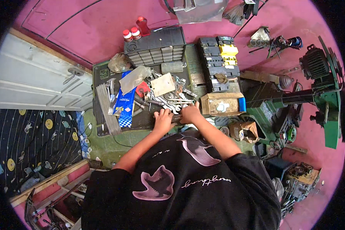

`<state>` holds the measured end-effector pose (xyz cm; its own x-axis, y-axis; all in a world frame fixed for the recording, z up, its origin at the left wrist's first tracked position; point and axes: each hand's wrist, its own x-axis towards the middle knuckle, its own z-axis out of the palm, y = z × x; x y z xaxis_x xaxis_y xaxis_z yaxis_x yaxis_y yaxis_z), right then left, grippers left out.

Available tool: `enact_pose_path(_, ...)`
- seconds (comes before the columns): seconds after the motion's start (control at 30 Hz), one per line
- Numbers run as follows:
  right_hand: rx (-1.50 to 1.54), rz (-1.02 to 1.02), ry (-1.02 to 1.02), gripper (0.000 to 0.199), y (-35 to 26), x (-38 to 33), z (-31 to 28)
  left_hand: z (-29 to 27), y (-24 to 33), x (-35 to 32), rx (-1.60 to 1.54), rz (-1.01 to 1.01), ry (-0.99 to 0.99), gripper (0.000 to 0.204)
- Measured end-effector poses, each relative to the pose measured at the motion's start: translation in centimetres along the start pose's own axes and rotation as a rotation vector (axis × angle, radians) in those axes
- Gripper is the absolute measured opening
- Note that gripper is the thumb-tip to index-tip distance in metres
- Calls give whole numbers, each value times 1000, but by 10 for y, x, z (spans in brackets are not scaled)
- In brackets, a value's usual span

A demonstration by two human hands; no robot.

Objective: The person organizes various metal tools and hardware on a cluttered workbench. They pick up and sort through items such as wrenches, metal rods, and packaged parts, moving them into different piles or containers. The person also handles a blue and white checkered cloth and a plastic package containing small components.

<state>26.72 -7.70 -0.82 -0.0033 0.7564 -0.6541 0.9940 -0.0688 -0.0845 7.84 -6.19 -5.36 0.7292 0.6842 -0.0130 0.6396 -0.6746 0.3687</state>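
While both bare hands meet near the close edge of the dark, cluttered surface, a narrow, dark grey-brown piece lies between them, partly covered by the fingers. Its visible length runs roughly left to right, along that edge, the right end angled slightly away from the person; its ends are hidden, so I cannot tell which is the front. The left hand is half curled, fingers bent at the piece's left end; the right hand is curled more closely over its right end. I cannot tell how firmly either grips. Just beyond lies a jumbled pile of silvery metal wrenches. Farther left, a long blue plastic packet and a bundle of thin grey rods point lengthwise toward the person's side.
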Motion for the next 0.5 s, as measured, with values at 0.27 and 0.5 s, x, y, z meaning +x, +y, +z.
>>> enact_pose_path(0.27,283,-55,-83,60,-1,-24,-44,-10,-4,7,-186,37,58,40)
enact_pose_path(0.5,775,-433,97,73,25,-63,-44,-26,-1,10,-491,-54,137,42)
